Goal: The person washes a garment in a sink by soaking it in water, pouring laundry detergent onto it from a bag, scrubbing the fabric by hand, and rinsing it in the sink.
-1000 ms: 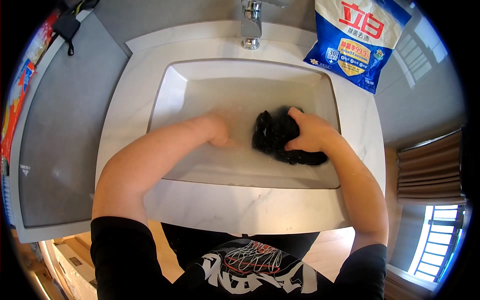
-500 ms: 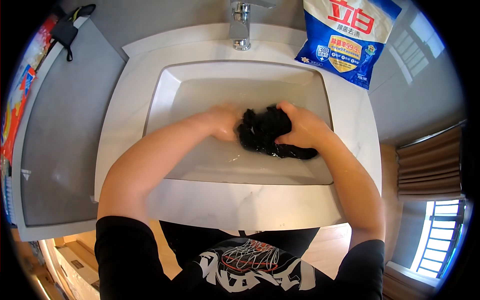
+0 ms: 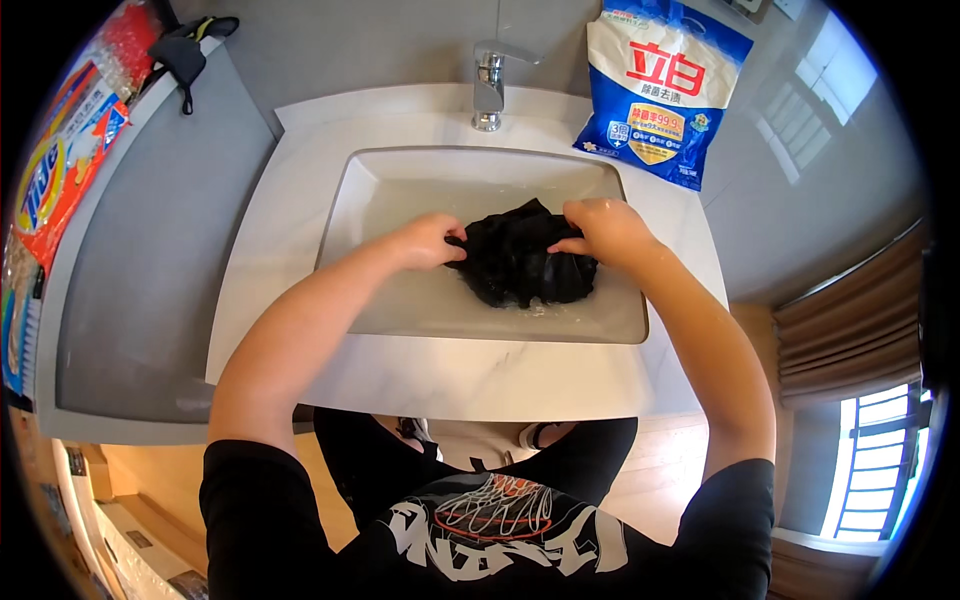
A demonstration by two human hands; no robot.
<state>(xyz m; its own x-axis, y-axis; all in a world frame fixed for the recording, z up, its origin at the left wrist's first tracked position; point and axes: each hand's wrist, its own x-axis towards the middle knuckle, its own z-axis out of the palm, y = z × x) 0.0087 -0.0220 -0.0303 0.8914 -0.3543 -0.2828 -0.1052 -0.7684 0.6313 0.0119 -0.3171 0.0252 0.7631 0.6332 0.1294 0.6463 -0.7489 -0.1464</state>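
A wet black garment (image 3: 515,258) lies bunched in the water of the white sink basin (image 3: 352,190); its exact kind cannot be made out. My left hand (image 3: 430,242) pinches its left edge between thumb and fingers, just above the water. On the other side, my right hand (image 3: 607,232) grips the upper right part, thumb bent against the cloth. Between both hands the fabric is spread out, its lower part resting in the cloudy water.
Behind the basin stands a chrome faucet (image 3: 488,92). A blue and white detergent bag (image 3: 660,95) leans at the back right of the white countertop (image 3: 270,240). At far left, an orange package (image 3: 75,165) and a brush (image 3: 28,335) sit beyond a grey panel (image 3: 150,270).
My left hand has come up out of the water and taken hold of the garment's left edge. The garment is raised and spread wider. The view has shifted slightly.
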